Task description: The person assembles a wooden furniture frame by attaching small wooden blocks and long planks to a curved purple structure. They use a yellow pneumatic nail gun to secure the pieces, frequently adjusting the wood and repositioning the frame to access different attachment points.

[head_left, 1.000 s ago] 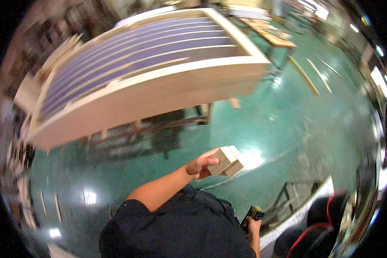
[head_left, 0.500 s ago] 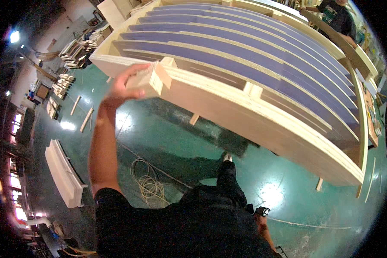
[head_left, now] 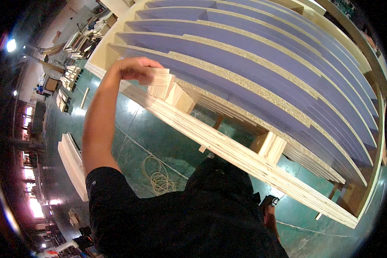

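As our left hand (head_left: 135,69) pinches the plywood block (head_left: 159,82) against the frame rail (head_left: 228,148), we risk it slipping sideways; right hand (head_left: 268,213) grip indeterminate.

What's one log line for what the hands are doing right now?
left hand: holds wood block against frame rail | right hand: low, grips dark tool | purple panels in frame

We see no packages, labels, signs or screens clearly enough to tell: only blurred, bright reddish-white lit patches (head_left: 30,172) glow at about nine o'clock along the far left rim.
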`<state>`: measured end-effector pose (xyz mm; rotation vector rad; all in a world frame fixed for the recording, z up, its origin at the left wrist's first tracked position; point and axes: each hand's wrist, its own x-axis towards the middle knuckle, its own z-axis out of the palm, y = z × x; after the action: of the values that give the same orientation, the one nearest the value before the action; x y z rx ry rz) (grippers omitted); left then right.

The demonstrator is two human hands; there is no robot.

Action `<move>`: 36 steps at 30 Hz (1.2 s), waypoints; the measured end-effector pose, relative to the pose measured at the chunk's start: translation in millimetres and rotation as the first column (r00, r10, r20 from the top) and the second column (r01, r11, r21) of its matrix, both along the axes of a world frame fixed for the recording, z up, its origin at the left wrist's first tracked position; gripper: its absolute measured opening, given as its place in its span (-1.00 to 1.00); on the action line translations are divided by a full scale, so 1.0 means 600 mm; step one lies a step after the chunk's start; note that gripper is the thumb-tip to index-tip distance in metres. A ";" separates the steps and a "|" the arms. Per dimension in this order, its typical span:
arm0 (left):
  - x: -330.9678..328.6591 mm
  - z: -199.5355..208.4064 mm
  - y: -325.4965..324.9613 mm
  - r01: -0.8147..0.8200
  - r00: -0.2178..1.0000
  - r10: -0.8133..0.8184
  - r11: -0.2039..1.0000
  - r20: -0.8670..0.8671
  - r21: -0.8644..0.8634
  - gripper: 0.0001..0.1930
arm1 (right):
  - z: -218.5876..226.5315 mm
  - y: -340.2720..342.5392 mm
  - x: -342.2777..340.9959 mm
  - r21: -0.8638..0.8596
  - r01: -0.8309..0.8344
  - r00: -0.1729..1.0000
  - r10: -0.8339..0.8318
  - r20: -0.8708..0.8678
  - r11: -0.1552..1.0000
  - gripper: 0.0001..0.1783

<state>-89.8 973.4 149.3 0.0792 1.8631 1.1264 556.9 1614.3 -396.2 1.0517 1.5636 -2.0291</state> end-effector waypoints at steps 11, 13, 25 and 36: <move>-0.068 -0.018 -0.008 0.588 0.697 -0.629 0.776 -0.345 -0.226 -0.46 | 0.046 -0.207 -0.066 0.228 0.206 0.959 -0.242 0.144 0.952 -0.93; -0.080 -0.012 -0.026 0.626 0.638 -0.621 0.762 -0.455 -0.163 -0.47 | 0.017 -0.194 -0.016 0.075 0.246 0.920 -0.257 0.297 0.966 -0.87; 0.182 0.002 0.466 0.622 0.774 -0.500 0.713 -0.388 0.323 -0.42 | 0.105 -0.308 0.002 0.251 0.301 0.874 -0.372 0.313 0.920 -0.86; 0.192 -0.072 0.604 0.710 0.493 -0.651 0.684 -0.578 -0.165 -0.69 | 0.028 -0.279 0.107 0.223 0.486 0.783 -0.534 0.318 0.845 -0.71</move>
<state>25.7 1336.0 106.1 1.2805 1.9876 0.6208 621.4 1447.1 -379.5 1.9644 1.3121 -1.8854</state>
